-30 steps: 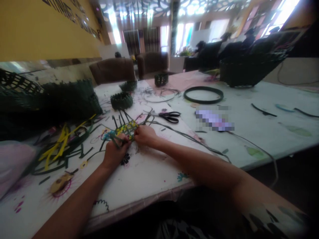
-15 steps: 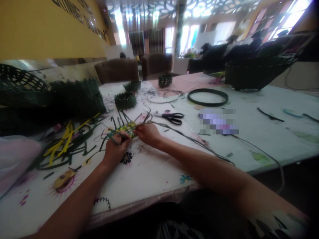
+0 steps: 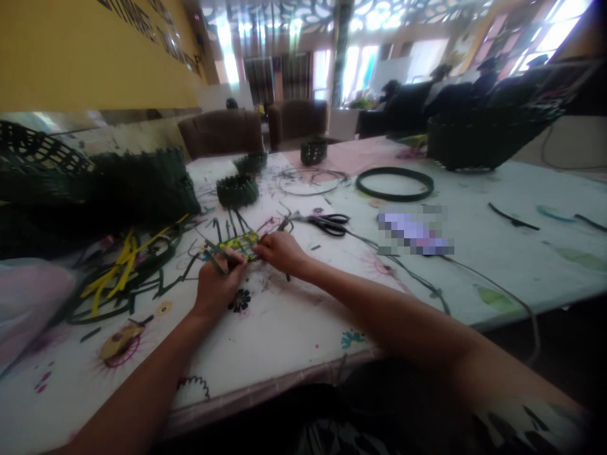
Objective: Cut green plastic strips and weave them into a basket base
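A small woven piece of green and yellow strips (image 3: 241,240) lies at the middle of the table, with loose green strip ends sticking up from its far side. My left hand (image 3: 218,278) is closed on its near left edge, green strips showing between the fingers. At the right edge, my right hand (image 3: 285,253) pinches the weave; what exactly its fingertips grip is partly hidden. Long thin green strips (image 3: 408,268) trail off to the right, passing by the black-handled scissors (image 3: 332,224) behind my right hand.
Yellow strips (image 3: 121,265) and green offcuts lie at left, near a plastic bag (image 3: 33,309). Small green baskets (image 3: 237,191) stand behind the weave. A green ring (image 3: 395,197), a blurred purple object (image 3: 412,234) with a cord and a large basket (image 3: 478,142) are to the right.
The long strips by my right hand have shifted away from me, now crossing near the scissors' handles. A short strip end shows below my right hand. Both hands stay at the weave.
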Tool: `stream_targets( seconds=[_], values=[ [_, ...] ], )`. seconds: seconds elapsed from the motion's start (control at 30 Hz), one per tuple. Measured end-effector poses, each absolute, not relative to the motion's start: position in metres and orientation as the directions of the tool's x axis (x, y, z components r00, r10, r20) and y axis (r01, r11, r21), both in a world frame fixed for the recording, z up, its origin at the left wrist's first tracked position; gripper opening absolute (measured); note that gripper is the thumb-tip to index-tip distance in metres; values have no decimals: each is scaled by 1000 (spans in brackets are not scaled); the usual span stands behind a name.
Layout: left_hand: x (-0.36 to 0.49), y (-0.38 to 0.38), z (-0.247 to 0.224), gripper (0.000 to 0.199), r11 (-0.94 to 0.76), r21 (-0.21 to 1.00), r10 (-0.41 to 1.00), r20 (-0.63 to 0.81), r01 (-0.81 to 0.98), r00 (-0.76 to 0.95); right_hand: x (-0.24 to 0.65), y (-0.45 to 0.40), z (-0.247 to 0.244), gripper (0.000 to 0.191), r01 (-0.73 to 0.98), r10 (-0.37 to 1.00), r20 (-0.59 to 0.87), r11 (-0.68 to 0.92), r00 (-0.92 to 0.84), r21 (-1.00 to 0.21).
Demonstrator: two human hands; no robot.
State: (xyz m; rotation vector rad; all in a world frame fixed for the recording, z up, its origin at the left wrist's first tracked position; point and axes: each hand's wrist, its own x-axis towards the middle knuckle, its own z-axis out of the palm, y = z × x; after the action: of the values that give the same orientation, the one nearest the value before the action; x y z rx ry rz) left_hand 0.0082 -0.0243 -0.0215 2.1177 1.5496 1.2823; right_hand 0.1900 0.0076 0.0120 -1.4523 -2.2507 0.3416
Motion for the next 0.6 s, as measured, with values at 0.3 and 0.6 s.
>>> stream_targets(
  seconds=[0.3,0.6],
  values=[
    [4,-20,-20,7,-310,623,853,516,718,-79,182,-3,9,20,752,852,273,523,-446,-401],
    [-3,-14,-17,9,-250,522,783,604,816,-146,187,-19,16,50,820,876,389,432,-283,-376]
  ],
)
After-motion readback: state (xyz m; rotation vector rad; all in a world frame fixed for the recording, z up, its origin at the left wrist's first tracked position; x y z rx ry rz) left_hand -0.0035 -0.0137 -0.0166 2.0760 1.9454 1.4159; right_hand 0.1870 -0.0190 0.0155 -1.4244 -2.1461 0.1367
